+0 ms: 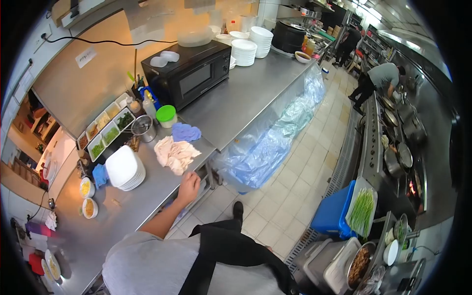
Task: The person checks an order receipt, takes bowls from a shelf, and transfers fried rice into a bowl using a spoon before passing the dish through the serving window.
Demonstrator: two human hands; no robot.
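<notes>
My left hand hangs near the edge of the steel counter, its fingers curled; whether it holds anything is hidden. Just beyond it lies a crumpled pale pink cloth, with a blue-purple cloth behind. Left of the pink cloth stands a stack of white square plates. Farther back are a green-lidded tub, a metal pot and a rack of white containers with chopped ingredients. My right hand does not show.
A black microwave and stacked white bowls stand farther along. Blue plastic-covered items line the aisle. At right are a stove, green stalks and a blue bin. Two people are down the aisle.
</notes>
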